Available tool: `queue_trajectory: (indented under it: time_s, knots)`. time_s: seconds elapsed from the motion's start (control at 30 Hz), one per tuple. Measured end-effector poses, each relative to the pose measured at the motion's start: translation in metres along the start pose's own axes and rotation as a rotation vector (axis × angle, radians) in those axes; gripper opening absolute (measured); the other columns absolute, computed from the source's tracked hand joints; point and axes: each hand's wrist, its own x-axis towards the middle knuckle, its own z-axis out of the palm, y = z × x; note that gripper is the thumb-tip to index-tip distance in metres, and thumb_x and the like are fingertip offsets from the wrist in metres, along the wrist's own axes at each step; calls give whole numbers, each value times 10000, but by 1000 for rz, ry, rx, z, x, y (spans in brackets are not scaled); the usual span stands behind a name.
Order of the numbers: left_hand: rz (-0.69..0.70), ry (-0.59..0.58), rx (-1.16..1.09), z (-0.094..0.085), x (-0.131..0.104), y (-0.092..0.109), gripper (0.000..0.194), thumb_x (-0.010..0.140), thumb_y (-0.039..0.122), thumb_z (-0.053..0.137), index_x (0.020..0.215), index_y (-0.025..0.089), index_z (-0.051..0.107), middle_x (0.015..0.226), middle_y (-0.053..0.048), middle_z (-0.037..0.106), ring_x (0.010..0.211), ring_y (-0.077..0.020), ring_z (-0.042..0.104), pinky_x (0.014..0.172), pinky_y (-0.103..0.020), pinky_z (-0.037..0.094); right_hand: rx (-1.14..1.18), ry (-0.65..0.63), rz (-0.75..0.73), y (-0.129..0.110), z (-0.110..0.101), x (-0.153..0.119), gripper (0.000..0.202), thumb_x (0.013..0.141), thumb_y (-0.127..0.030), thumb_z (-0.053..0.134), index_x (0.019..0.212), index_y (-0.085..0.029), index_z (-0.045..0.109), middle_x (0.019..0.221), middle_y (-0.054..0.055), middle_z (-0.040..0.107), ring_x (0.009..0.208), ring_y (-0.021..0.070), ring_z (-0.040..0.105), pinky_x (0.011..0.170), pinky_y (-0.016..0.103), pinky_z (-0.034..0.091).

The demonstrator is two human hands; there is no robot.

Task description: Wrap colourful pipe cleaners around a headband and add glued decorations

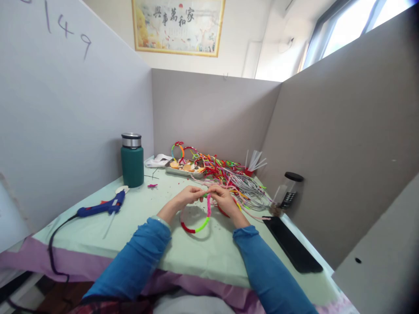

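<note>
Above the middle of the table, my left hand (pixel 190 195) and my right hand (pixel 222 197) meet at the fingertips. Both pinch the top of a hoop (pixel 195 230) wrapped in fuzzy pipe cleaner, with red, lime green and pink sections. A small green bit shows between the fingertips; the exact grip there is partly hidden. The hoop hangs below my hands, its lower edge close to the tablecloth. Partly behind my right wrist lies another red and yellow fuzzy loop (pixel 223 211).
A blue glue gun (pixel 101 208) with a black cord lies left, near a green bottle (pixel 132 165). Behind my hands are a metal tray (pixel 180 172) and heaped pipe cleaners (pixel 225 170). At right are a clear jar (pixel 288 192) and a black strip (pixel 293 244). Grey partitions (pixel 212 109) surround the table.
</note>
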Motion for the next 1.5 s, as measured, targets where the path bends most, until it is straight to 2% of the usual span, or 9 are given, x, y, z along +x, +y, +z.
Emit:
queue_trajectory:
  time_s: [0.27,0.57,0.8,1.03,1.2,1.5]
  knots:
    - [-17,3,-13,0,-1,2,437,675,560,612,694,124,604,600,14,530,478,-51,306,464,-211,200,-22,-1,24,-1,0,-1,113,744,-202,582,777,-219,689,849,27,659,838,183,569,794,311,425]
    - [-27,24,-29,2,-2,5,414,652,540,628,658,129,580,580,24,499,471,-49,282,455,-215,181,72,7,162,-2,4,-4,106,729,-274,600,789,-196,641,739,0,617,654,141,524,608,250,412]
    - [-17,24,-33,1,0,1,382,652,511,633,679,133,581,585,31,475,490,-53,299,458,-210,189,100,-12,169,-3,4,-4,115,738,-262,581,805,-193,645,725,-5,599,627,127,499,589,240,401]
    - [-38,10,-16,1,-2,5,430,634,563,620,637,140,541,569,36,437,488,-55,283,460,-213,188,94,13,194,-1,5,-4,126,729,-270,575,796,-195,651,718,-5,601,622,126,492,566,230,402]
    - [-36,2,-33,1,-3,5,400,636,534,632,647,141,562,570,43,444,486,-54,287,466,-219,188,95,7,194,-3,4,-4,117,723,-272,584,782,-198,653,719,-5,600,632,128,496,576,233,402]
    - [11,65,-7,1,-1,3,366,653,498,630,662,139,559,582,41,430,511,-63,306,479,-217,206,122,-7,238,5,6,-6,122,735,-303,598,753,-184,614,605,-36,511,524,98,409,502,219,335]
